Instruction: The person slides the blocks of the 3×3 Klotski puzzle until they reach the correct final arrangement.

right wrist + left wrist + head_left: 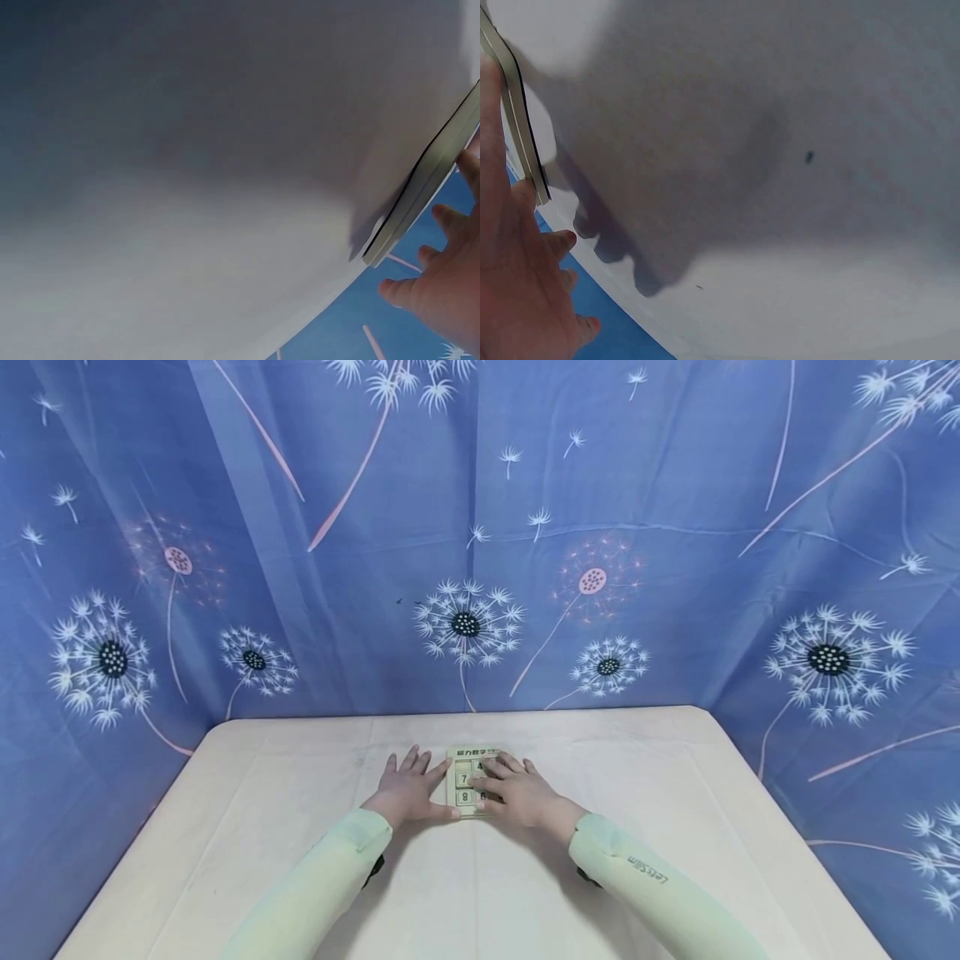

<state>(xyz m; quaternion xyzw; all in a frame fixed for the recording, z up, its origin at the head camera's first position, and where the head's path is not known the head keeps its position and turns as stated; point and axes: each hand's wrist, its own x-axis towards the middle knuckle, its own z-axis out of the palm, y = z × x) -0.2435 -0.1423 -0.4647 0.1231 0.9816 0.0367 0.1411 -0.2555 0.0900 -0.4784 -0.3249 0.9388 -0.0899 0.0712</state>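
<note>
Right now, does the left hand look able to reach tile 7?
Probably yes: the left hand is at the left edge of the number puzzle, beside tile 7, whose number shows. Only a fingertip of the right hand may crowd it.

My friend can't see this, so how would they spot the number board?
On the pale table, look toward the far half, below the blue curtain. A flat, pale-green board lies there, the left hand at its edge, the right hand partly covering it. Only it has square number tiles, like 7 and 8.
</note>
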